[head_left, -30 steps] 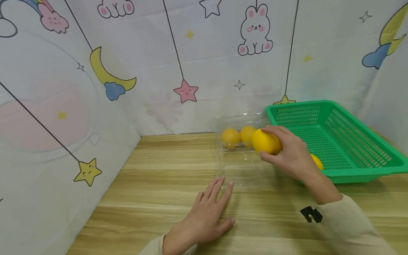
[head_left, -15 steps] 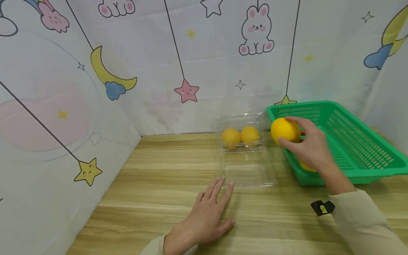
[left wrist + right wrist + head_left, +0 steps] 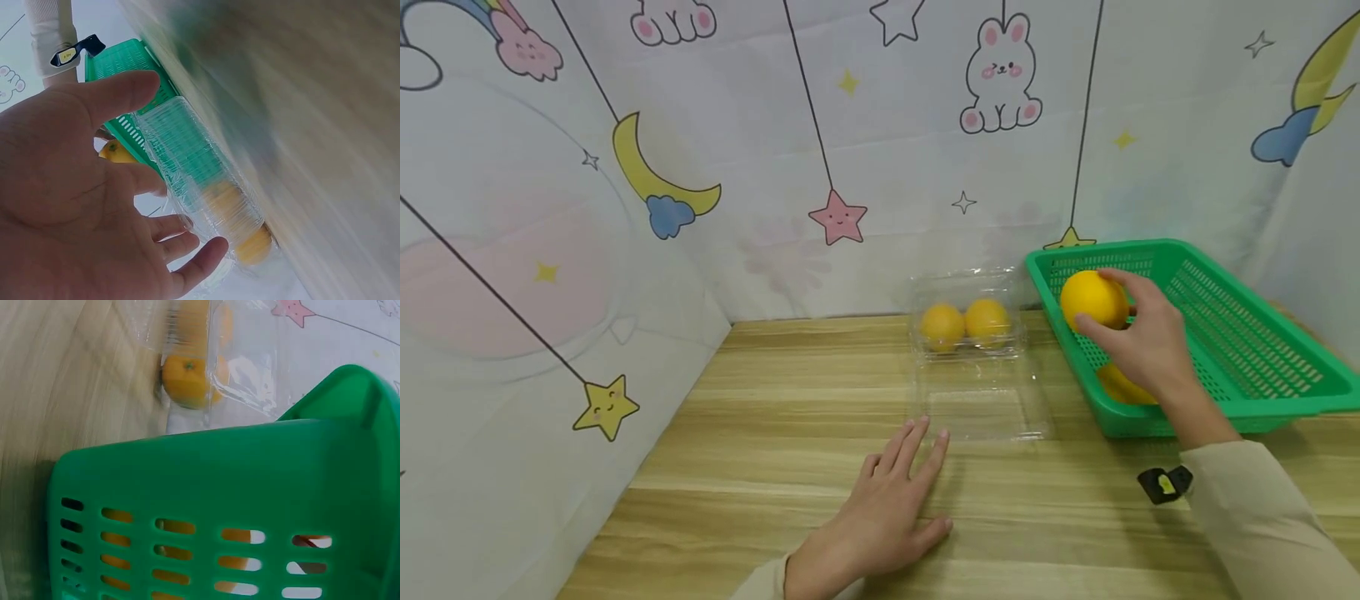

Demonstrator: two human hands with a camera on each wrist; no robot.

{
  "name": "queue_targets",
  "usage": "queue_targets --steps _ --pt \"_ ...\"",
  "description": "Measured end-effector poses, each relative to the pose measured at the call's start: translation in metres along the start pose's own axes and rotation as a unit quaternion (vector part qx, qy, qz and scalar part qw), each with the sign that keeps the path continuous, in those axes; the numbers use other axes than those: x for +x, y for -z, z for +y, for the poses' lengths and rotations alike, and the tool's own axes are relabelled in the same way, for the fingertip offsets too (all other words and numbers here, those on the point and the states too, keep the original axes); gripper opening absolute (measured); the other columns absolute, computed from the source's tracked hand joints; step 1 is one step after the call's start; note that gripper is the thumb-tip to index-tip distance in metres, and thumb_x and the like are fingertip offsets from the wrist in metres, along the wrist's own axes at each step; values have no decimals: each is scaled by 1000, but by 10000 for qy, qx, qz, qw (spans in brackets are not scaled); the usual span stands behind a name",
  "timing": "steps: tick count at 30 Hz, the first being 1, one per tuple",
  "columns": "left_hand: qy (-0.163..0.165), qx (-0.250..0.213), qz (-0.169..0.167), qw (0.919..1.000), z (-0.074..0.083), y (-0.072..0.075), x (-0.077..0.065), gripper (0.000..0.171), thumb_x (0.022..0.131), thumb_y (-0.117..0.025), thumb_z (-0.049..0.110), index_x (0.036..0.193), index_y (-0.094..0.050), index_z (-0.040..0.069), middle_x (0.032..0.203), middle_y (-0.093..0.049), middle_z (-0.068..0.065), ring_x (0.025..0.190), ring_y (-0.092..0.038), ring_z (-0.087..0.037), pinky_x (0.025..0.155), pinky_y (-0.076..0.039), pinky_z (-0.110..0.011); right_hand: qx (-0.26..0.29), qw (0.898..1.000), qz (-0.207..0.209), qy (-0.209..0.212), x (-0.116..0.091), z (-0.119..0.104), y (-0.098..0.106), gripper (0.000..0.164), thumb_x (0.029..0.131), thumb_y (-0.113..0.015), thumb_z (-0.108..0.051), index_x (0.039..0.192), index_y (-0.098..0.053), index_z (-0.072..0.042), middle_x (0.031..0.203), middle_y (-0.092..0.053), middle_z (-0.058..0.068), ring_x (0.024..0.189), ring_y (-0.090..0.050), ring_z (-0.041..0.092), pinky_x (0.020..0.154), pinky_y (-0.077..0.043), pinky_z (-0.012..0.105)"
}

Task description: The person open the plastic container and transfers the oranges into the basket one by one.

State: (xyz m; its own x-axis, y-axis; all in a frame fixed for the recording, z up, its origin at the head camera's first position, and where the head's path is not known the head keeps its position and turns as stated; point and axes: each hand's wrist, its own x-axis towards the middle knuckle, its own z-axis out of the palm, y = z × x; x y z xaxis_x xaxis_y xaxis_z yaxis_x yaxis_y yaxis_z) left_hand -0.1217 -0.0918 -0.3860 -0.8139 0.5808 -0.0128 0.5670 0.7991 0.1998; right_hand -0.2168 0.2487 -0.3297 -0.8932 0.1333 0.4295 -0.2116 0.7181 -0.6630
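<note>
In the head view my right hand [image 3: 1150, 342] pinches an orange [image 3: 1093, 300] between thumb and fingers, over the left side of a green basket [image 3: 1247, 408]. Another orange [image 3: 1120, 385] lies in the basket below that hand, partly hidden by it. To the left stands a clear plastic clamshell box [image 3: 973, 417] with its front part lying flat; two oranges [image 3: 988, 322] sit side by side in its back part. My left hand [image 3: 883, 508] rests on the table with fingers spread, fingertips near the box's front left edge. Whether they touch it I cannot tell.
The basket stands on the wooden table [image 3: 760, 467] at the right, its wall [image 3: 187, 481] filling much of the right wrist view. A white printed curtain [image 3: 880, 150] hangs behind the table and along the left side.
My right hand has carried the orange rightward, from beside the clamshell box to over the basket. The two oranges in the box are now fully uncovered. My left hand has stayed still.
</note>
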Motion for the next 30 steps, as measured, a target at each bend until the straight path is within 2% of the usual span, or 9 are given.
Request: queue_targets --steps 6,12,25,30 --pt "54 -95 -133 9999 1 -3 -3 94 100 -68 52 172 -19 17 179 -9 -12 164 -14 -32 116 -38 -65 54 9984 -261 -493 2 12 1 73 106 -63 -27 164 -29 0 160 -34 36 124 -45 57 93 -45 74" --pt "45 -37 -150 9999 0 -2 -2 93 100 -68 51 172 -19 17 179 -8 -11 164 -13 -32 117 -37 -64 -118 9945 -623 -838 6 21 1 75 107 -59 -30 165 -24 2 160 -32 39 127 -43 58 94 -44 75" --pt "17 -28 -119 9999 2 1 0 91 101 -68 49 171 -21 16 178 -12 -12 164 -15 -30 117 -38 -60 -590 9837 -1486 -822 14 28 0 72 109 -58 -30 162 -26 7 156 -32 43 126 -44 59 95 -45 74" --pt "8 33 -65 10000 1 1 0 91 101 -68 49 171 -22 16 178 -13 -13 164 -16 -31 117 -38 -60 -639 9826 -1593 -705 16 29 -2 71 109 -58 -26 161 -26 11 155 -33 43 127 -44 59 98 -44 73"
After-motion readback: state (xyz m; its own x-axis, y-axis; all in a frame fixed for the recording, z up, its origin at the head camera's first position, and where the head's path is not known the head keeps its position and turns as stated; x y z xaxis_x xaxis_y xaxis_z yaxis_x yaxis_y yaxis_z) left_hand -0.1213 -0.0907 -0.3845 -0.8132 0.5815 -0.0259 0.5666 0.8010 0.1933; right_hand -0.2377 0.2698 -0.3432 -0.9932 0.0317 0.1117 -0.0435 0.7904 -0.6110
